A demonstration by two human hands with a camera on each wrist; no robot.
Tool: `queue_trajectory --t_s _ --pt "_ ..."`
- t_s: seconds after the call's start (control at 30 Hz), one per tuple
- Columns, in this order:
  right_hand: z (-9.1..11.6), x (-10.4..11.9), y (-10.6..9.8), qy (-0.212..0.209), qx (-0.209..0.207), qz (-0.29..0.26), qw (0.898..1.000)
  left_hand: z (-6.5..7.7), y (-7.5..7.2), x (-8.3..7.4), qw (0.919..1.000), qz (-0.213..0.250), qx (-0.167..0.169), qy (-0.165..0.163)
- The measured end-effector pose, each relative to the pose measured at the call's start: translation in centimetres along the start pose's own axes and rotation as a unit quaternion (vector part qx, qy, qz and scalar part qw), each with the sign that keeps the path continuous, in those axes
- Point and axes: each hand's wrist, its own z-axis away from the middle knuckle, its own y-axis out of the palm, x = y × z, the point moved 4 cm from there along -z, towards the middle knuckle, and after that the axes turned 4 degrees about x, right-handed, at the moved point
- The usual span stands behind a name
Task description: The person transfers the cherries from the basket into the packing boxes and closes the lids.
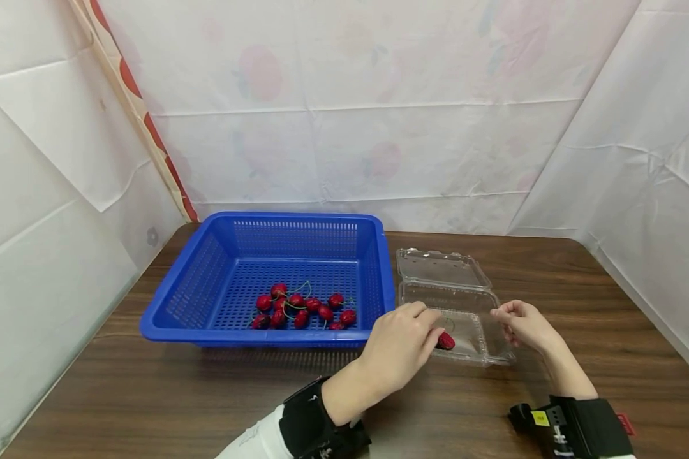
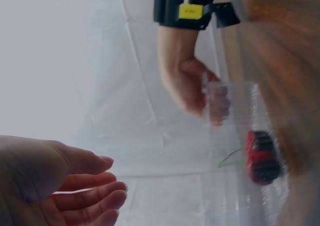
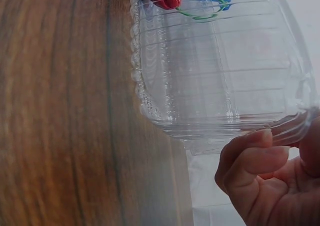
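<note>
A clear plastic clamshell box (image 1: 475, 328) stands on the table with its lid (image 1: 444, 268) folded back. Dark red cherries (image 1: 446, 341) with a green stem lie at the box's left end, partly hidden in the head view by my left hand (image 1: 400, 347). That hand hovers over this end, and in the left wrist view its loosely bent fingers (image 2: 95, 206) hold nothing. At the opposite end, my right hand (image 1: 525, 325) pinches the box's rim between thumb and fingers (image 3: 255, 161).
Left of the box sits a blue plastic basket (image 1: 175, 325), holding several stemmed cherries (image 1: 301, 319) near its front side. Both stand on a dark wooden table (image 1: 149, 395). White patterned sheets (image 1: 344, 153) hang behind it and along both sides.
</note>
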Motion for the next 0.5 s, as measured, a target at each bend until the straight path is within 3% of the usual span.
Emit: queue_trajectory --t_s 0.33,0.5 --pt "0.0 0.0 0.0 0.001 0.001 -0.001 1.000 -0.2 -1.7 2.0 0.9985 0.022 -0.030 -0.039" --pt "0.0 0.0 0.0 -0.002 0.002 -0.003 1.000 -0.3 -2.4 3.3 0.9959 0.022 -0.023 -0.085"
